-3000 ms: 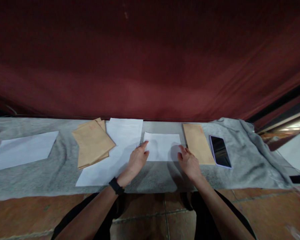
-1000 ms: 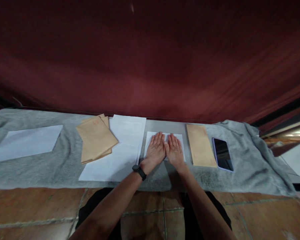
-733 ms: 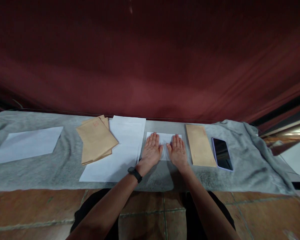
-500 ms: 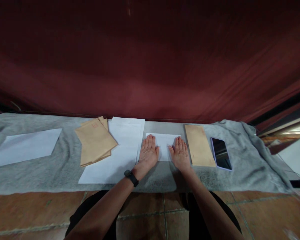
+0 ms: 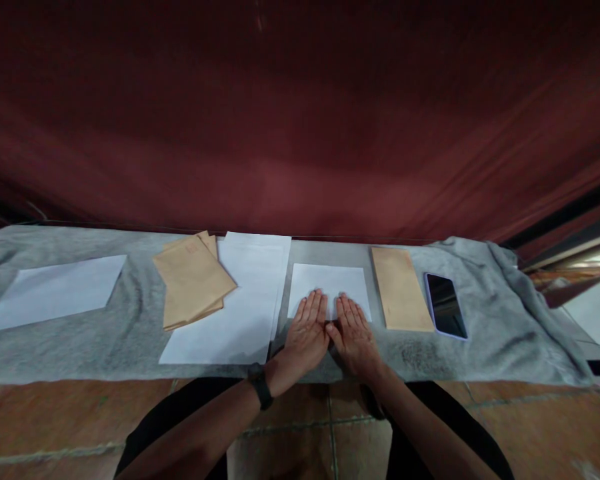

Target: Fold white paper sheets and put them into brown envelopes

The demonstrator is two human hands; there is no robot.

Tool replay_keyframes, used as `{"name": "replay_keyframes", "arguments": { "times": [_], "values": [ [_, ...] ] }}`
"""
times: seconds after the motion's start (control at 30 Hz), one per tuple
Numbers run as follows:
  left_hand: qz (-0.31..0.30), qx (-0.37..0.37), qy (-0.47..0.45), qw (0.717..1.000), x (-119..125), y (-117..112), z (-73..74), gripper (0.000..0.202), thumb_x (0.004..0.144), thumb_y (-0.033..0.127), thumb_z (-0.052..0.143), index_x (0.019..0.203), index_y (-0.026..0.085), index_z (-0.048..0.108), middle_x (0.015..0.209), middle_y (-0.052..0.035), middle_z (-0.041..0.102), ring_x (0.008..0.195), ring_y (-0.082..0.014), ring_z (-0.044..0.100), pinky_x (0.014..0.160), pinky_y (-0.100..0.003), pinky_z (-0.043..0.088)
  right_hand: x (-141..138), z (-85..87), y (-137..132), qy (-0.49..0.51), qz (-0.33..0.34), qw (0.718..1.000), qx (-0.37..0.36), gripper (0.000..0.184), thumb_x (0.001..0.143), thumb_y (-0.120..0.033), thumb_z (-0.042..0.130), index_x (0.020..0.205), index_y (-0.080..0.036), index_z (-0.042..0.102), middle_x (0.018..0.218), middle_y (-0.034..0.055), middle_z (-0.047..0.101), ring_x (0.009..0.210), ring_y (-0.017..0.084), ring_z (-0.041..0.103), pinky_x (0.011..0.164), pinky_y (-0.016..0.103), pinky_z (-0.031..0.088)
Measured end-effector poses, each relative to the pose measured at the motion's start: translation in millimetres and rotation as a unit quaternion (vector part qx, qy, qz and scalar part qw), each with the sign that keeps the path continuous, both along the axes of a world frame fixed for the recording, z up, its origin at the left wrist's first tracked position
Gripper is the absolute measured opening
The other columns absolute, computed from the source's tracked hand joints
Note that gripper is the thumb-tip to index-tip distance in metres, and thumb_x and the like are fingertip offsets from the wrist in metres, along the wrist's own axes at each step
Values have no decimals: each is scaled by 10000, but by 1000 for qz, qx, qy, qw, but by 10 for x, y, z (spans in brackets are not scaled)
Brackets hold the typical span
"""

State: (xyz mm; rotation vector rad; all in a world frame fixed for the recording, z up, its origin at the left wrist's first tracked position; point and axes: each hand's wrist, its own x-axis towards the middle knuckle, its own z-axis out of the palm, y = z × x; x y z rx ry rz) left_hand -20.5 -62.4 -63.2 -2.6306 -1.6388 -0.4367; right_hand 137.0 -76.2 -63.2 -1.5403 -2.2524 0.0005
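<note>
A folded-looking white sheet of paper (image 5: 330,279) lies at the middle of the grey cloth. On its near edge rests my left hand (image 5: 307,332), palm down with fingers stretched out. Close beside it my right hand (image 5: 354,337) lies flat in the same way, its fingertips on the paper. The two thumbs come near each other, and neither hand grips anything. To the left is a stack of large white sheets (image 5: 240,333), partly covered by several brown envelopes (image 5: 195,283). A single brown envelope (image 5: 403,290) lies right of my right hand.
A phone (image 5: 446,307) in a purple case lies beyond the single envelope. Another white sheet (image 5: 65,290) is at the far left. Grey cloth (image 5: 505,313) covers the narrow surface, rumpled at the right. A dark red hanging or wall (image 5: 300,133) rises behind it.
Both hands have slid back toward me and closer together, from the middle of the small white paper to its near edge. More of the paper now shows.
</note>
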Motion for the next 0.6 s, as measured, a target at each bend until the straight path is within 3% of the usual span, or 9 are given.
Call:
{"name": "replay_keyframes", "arguments": {
  "times": [0.3, 0.6],
  "values": [
    [52, -1, -14, 999, -178, -51, 127, 728, 1010, 445, 408, 1567, 25, 197, 1616, -252, 288, 1541, -305, 186, 1226, -502, 298, 254, -13, -50, -41, -52, 998, 18, 712, 1041, -487, 365, 1552, 3, 291, 1596, 265, 333, 1490, 352, 327, 1186, 523, 337],
    [61, 7, -4, 998, -287, -106, 155, 758, 1007, 492, 404, 1569, 25, 200, 1616, -244, 300, 1530, -311, 236, 1226, -497, 294, 308, -45, -105, -27, -84, 996, 30, 748, 1042, -497, 349, 1600, -36, 162, 1611, 262, 303, 1473, 372, 353, 1164, 549, 356]
  ]
}}
